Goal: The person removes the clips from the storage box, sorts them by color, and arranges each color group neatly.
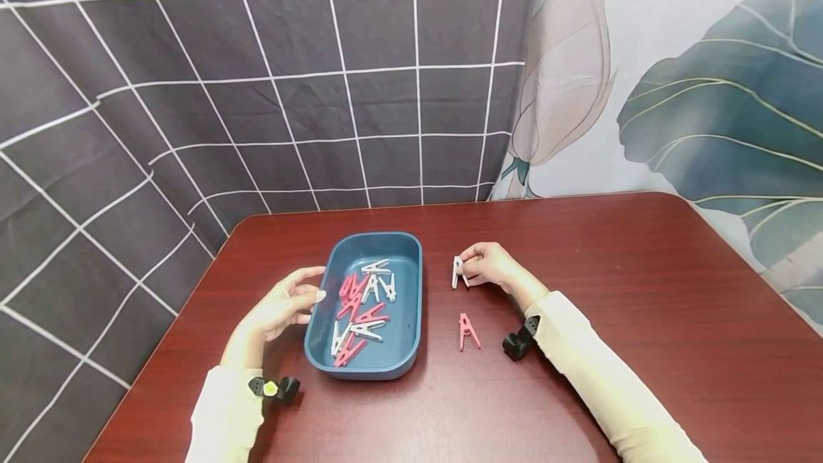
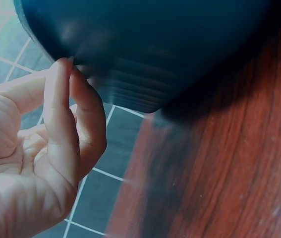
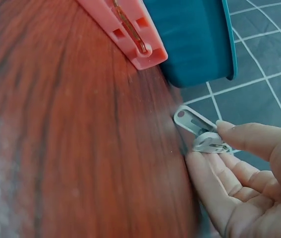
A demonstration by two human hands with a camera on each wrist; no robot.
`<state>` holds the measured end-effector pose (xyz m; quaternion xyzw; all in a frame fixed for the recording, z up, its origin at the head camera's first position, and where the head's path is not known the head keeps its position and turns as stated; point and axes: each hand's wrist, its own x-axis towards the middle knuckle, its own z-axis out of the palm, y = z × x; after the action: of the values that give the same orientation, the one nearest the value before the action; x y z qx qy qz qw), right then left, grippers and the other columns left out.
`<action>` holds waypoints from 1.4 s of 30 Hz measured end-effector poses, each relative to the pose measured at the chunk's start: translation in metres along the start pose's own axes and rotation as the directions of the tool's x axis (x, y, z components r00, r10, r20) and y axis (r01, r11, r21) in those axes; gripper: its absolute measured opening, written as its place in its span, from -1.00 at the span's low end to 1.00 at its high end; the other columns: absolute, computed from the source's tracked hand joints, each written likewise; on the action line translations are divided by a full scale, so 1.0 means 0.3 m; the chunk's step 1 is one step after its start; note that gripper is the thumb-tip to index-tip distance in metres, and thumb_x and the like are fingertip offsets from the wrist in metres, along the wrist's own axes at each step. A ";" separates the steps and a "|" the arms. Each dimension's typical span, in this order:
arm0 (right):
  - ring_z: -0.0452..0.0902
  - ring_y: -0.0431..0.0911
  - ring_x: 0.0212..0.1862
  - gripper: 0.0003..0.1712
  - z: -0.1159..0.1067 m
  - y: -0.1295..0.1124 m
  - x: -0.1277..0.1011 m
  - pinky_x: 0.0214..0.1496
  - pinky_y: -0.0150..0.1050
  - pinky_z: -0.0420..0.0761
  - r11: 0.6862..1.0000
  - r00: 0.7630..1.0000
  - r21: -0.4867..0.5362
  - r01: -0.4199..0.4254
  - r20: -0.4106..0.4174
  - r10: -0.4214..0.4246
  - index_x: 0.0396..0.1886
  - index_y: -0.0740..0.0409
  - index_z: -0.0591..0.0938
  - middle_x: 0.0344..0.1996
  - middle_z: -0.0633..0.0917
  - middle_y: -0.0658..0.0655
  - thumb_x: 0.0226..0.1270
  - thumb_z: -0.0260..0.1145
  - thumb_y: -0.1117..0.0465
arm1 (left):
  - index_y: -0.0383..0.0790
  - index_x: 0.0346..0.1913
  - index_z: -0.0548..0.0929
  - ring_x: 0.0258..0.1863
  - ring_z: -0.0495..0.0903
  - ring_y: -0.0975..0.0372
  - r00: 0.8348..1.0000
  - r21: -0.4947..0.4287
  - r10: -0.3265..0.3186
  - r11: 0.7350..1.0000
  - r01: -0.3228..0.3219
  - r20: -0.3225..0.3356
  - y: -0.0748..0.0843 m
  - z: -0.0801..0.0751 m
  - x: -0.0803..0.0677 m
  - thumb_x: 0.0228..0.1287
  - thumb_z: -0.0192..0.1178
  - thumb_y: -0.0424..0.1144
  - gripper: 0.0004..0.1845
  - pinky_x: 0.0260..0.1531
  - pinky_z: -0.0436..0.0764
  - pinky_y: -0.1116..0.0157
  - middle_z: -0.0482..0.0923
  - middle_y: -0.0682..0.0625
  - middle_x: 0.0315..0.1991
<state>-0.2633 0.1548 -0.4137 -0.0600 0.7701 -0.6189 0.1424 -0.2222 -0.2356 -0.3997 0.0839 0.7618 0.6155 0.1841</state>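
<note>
Two hands are working at a dark red table (image 1: 643,270), a blue tray (image 1: 405,366) of pink and white pegs lying between them. The right hand (image 1: 491,264) is pinching a white clothes peg (image 1: 457,271) between thumb and fingertips, holding it upright just right of the tray, its long axis running roughly top to bottom with the open legs pointing down at the tabletop. A pink clothes peg (image 1: 468,331) is lying flat on the wood just nearer the person, below the held one. The left hand (image 1: 283,306) is hovering loosely curled and holding nothing, fingertips beside the tray's left wall
</note>
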 end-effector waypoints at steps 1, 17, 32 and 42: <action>0.56 -0.22 -0.49 -0.67 -0.001 0.003 0.001 -0.41 -0.31 0.65 1.000 1.000 -0.013 0.003 0.001 -0.003 -0.09 0.60 0.46 -0.50 0.64 0.03 0.14 0.19 0.49 | -0.27 0.40 0.14 -0.29 0.67 0.22 1.000 0.002 -0.002 1.000 0.002 0.000 0.002 0.001 0.000 0.32 0.14 -0.30 -0.35 -0.25 0.67 0.24 0.60 -0.01 -0.18; 0.58 -0.24 -0.50 -0.67 0.012 0.026 -0.001 -0.38 -0.34 0.65 0.999 1.000 -0.050 0.014 -0.014 -0.015 -0.13 0.63 0.52 -0.46 0.67 0.12 0.10 0.24 0.49 | -0.31 0.39 0.15 -0.34 0.65 0.23 1.000 0.015 -0.014 1.000 0.014 -0.012 0.004 0.009 -0.012 0.30 0.15 -0.33 -0.35 -0.30 0.67 0.27 0.59 0.02 -0.23; 0.58 -0.21 -0.50 -0.73 0.009 -0.001 -0.010 -0.36 -0.32 0.66 0.997 0.994 -0.068 -0.032 -0.107 0.025 -0.18 0.57 0.55 -0.54 0.65 0.06 0.19 0.26 0.41 | -0.31 0.38 0.19 -0.36 0.64 0.24 1.000 0.006 0.017 1.000 -0.017 -0.021 -0.005 0.017 -0.001 0.32 0.14 -0.33 -0.39 -0.35 0.65 0.29 0.61 -0.01 -0.23; 0.57 -0.21 -0.53 -0.81 0.021 -0.050 -0.011 -0.41 -0.36 0.64 0.987 0.979 -0.152 0.043 -0.189 -0.071 -0.29 0.51 0.60 -0.43 0.71 0.26 0.21 0.24 0.39 | -0.27 0.41 0.17 -0.30 0.67 0.26 0.999 -0.039 0.020 0.999 -0.022 -0.045 -0.022 0.019 0.003 0.36 0.07 -0.35 -0.40 -0.30 0.64 0.29 0.65 0.04 -0.20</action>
<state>-0.2596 0.1464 -0.3998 -0.0317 0.8218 -0.5672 0.0439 -0.2203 -0.2316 -0.4072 0.0745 0.7525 0.6339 0.1623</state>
